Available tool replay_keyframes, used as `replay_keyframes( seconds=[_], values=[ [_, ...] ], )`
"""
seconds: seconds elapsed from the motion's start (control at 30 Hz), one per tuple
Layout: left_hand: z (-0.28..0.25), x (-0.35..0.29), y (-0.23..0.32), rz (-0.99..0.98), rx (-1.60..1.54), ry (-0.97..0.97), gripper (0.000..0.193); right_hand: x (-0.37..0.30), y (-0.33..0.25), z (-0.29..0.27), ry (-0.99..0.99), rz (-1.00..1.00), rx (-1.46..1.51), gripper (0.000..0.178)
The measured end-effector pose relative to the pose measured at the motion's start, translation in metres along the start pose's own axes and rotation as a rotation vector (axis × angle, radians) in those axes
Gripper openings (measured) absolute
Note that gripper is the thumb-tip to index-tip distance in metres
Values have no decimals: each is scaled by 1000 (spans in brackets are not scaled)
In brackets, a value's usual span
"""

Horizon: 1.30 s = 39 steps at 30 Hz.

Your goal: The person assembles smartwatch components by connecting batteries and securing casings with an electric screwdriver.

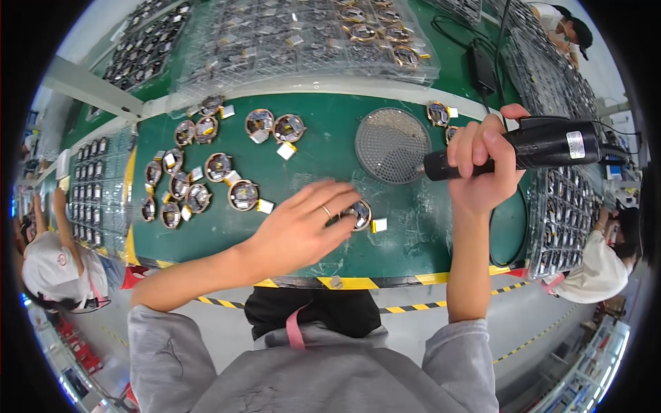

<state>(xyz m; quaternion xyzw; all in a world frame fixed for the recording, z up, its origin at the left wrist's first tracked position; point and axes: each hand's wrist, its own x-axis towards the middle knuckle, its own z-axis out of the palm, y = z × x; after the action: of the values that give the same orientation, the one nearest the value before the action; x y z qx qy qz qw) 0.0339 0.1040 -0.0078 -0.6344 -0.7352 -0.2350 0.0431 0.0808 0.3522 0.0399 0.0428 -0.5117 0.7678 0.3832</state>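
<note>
My right hand (487, 165) is wrapped round a black electric screwdriver (551, 143), held level. The screwdriver's tip points left, at the right rim of a round, dark tray full of small holes (391, 143). My left hand (299, 226), wearing a ring, lies palm down over a round watch case (362, 215) and grips it on the green work surface; its fingers cover the case's left part. A small silver and yellow battery (379, 225) sticks out to the right of that case.
Several similar open watch cases (219, 167) with batteries lie at the left, and two more watch cases (437, 113) behind the screwdriver. Stacked clear part trays (310, 69) stand at the back. A black cable (525, 234) loops at the right. Other people (69, 265) sit on both sides.
</note>
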Motion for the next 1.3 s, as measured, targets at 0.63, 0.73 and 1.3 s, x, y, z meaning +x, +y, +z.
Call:
replay_keyframes(
  seconds=[0.63, 0.73, 1.3],
  values=[
    [32, 5, -4, 49, -106, 62, 40, -3, 30, 19, -107, -65, -119, 32],
    [30, 5, -2, 51, -84, 53, 39, -5, 32, 22, -123, -55, -132, 32],
    [33, 3, -3, -7, -63, 127, 27, -9, 36, 25, -187, -37, -136, 39]
  ],
)
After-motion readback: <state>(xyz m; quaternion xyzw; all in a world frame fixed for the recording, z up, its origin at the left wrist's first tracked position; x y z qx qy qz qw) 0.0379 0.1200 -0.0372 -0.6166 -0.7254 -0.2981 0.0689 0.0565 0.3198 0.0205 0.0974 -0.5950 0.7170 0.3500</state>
